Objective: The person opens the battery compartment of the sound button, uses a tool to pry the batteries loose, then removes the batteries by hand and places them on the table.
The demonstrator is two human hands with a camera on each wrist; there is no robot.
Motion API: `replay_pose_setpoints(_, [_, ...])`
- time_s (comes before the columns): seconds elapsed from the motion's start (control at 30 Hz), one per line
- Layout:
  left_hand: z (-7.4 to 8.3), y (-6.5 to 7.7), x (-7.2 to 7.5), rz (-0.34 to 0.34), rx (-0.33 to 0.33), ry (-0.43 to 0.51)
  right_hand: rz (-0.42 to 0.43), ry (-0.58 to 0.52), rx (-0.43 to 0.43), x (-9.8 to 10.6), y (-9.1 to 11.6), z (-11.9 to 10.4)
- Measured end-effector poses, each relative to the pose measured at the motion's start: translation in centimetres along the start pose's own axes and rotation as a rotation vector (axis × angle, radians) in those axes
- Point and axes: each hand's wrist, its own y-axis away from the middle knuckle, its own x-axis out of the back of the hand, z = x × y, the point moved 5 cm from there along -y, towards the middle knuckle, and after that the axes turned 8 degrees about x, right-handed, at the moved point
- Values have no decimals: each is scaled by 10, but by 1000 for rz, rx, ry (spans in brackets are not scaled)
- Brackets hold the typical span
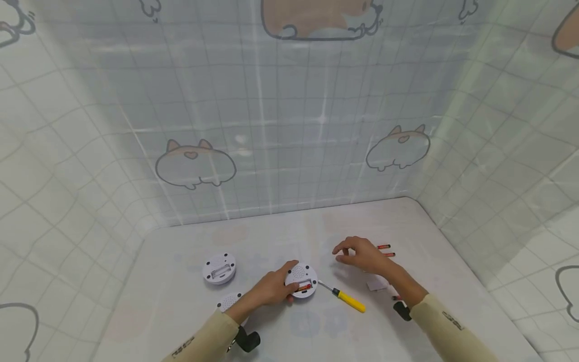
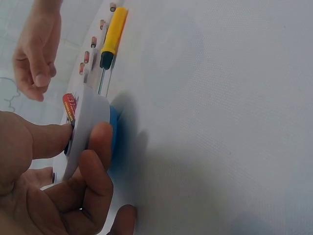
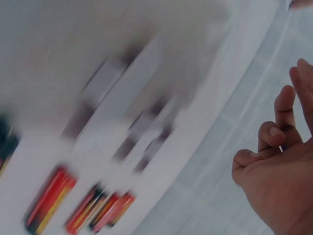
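My left hand (image 1: pixel 271 287) grips a round white device (image 1: pixel 300 272) with speaker holes and dark feet facing up. Its thumb rests by the open battery slot. A red battery (image 2: pixel 70 106) sits in that slot, one end tilted up in the left wrist view; the device's lower side shows blue there. To the right, my right hand (image 1: pixel 361 255) hovers above the table, fingers loosely bent and nothing visible between them. Red batteries (image 1: pixel 384 247) lie beyond that wrist. A screwdriver (image 1: pixel 352 301) with a yellow handle lies between the hands, its shaft pointing at the device.
Two similar white devices stand at the left: one with an uncovered slot (image 1: pixel 219 268), the other (image 1: pixel 228 301) partly behind my left forearm. Small flat white pieces (image 3: pixel 120 90) and several batteries (image 3: pixel 51 198) lie under my right arm. Patterned curtain walls (image 1: pixel 289 125) enclose the table.
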Motion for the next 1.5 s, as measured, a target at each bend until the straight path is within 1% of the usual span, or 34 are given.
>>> replay_pose_setpoints(0.2, [1,0,1,3,12,-13,-88,-7,77,-23,-5,-30])
replay_pose_setpoints(0.37, [0,0,2,3,8,-11,-137,6,145,-39,-6,-48])
replay_pose_setpoints(0.57, [0,0,2,1,1,-23,-174,-5,184,-54,-6,-57])
replay_pose_setpoints(0.83, [1,1,2,6,1,-22,-196,-12,268,-67,-6,-69])
replay_pose_setpoints(1.0, [1,1,2,5,-8,-17,-200,32,311,-74,-5,-74])
replay_pose_setpoints(1.13, [-1,-1,1,3,-8,-35,-206,71,315,-77,-5,-78])
replay_pose_setpoints(1.3, [-1,-1,1,9,-12,-36,-214,82,297,-80,-5,-81])
replay_pose_setpoints(1.4, [0,0,1,13,-13,-37,-205,92,289,-80,-6,-81])
replay_pose_setpoints(1.5, [0,0,1,23,-27,-42,-192,103,278,-79,-7,-79])
